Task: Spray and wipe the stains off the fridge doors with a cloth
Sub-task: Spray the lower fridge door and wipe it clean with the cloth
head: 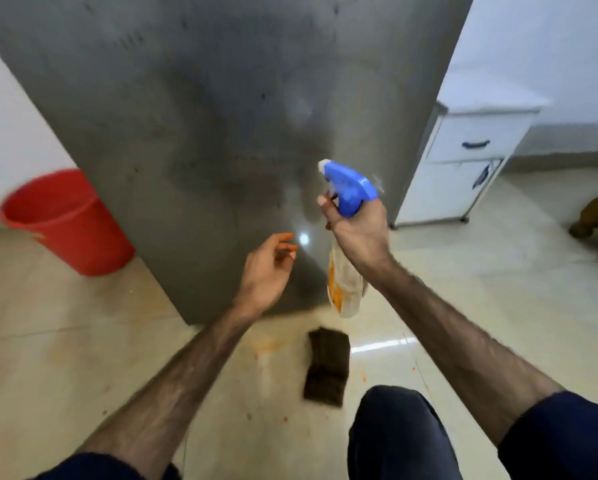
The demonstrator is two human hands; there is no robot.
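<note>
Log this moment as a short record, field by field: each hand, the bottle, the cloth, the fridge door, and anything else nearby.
right hand: grips the neck of the spray bottle, forefinger at the trigger
spray bottle: blue head, nozzle aimed at the fridge door
left hand: holds nothing, fingers loosely curled, orange smears on the fingertips
cloth: dark, lying on the floor in front of the fridge
fridge door: grey, speckled with dark spots
bucket: red, on the floor to the left of the fridge
cabinet: white, to the right of the fridge
</note>
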